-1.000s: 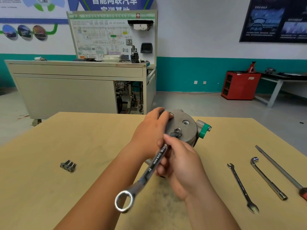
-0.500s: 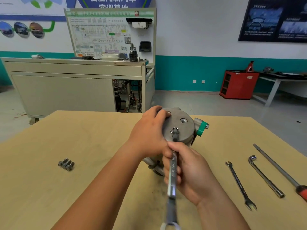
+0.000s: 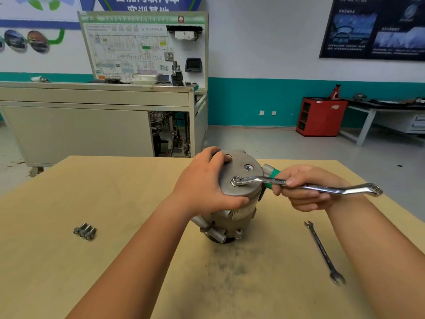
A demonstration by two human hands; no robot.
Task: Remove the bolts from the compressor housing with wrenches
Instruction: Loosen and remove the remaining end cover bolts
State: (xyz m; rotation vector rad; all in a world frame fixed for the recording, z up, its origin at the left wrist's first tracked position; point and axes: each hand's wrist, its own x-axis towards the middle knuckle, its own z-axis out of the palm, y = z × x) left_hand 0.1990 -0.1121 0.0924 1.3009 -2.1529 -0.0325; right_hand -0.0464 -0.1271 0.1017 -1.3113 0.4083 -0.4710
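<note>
The grey compressor housing stands upright on the wooden table, its flat round end face up. My left hand grips the housing's top rim from the left. My right hand holds the shaft of a silver ring wrench, which points out to the right. The wrench's ring end sits over a bolt on the end face. Three removed bolts lie together on the table at the left.
A second open-ended wrench lies on the table to the right, below my right forearm. A green-capped port sticks out of the housing's right side. Behind the table stand a beige training bench and a red cabinet.
The wrench has swung counter-clockwise around the bolt, from pointing toward me to pointing right. My right hand went with it. My left hand stayed on the housing.
</note>
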